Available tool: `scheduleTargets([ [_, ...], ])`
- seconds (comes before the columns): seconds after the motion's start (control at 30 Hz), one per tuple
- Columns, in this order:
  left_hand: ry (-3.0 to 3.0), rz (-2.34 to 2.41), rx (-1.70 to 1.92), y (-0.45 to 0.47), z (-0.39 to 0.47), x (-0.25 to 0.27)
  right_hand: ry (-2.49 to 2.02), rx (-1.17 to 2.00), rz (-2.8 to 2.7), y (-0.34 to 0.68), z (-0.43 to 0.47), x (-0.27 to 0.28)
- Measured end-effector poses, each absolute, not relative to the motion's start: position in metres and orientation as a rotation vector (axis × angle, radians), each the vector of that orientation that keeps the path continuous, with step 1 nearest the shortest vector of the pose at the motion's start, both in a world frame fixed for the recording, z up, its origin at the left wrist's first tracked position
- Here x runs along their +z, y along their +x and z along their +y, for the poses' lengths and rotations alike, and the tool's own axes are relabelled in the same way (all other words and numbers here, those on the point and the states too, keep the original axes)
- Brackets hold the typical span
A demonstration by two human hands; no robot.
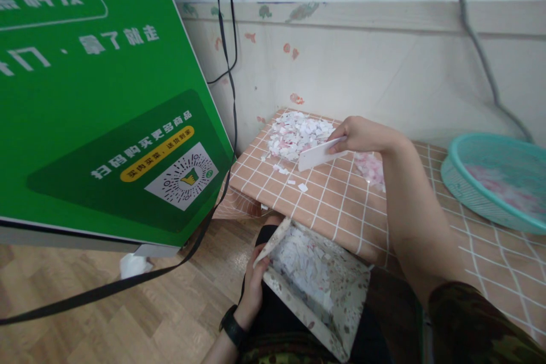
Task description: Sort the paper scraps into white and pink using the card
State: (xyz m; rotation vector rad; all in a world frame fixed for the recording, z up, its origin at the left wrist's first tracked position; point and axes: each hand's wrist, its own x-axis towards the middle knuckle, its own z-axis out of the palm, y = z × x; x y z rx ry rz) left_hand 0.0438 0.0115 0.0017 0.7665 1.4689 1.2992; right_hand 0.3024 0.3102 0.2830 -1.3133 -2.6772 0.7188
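My right hand [354, 135] pinches a flat white card [318, 153] held on edge over the table. Beside the card's left end lies a heap of small white paper pieces [294, 131], with a few loose scraps [302, 187] nearer the table's front edge. Below that edge, my left hand [255, 276] grips the left rim of a speckled box [298, 310], which rests tilted on my lap. White paper bits [305, 261] cover the inside of the box. A smaller pinkish pile [369, 168] is partly hidden behind my right forearm.
A teal plastic basket [469, 182] with pink and white bits stands on the right of the checked tabletop [341, 205]. At left, a large green cabinet panel [106, 85] leans in, with a black cable [191, 256] hanging across it. A wall [362, 68] borders the table's back.
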Motion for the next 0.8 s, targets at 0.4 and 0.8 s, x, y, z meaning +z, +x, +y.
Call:
scheduleTargets([
  [0.4, 0.781, 1.489, 1.303, 0.043, 0.012, 0.004, -1.304, 0.724, -2.713, 0.286, 0.304, 0.283],
  [0.8, 0.757, 1.508, 1.302, 0.045, 0.012, 0.005, -1.318, 0.649, -2.71, 0.281, 0.302, 0.282],
])
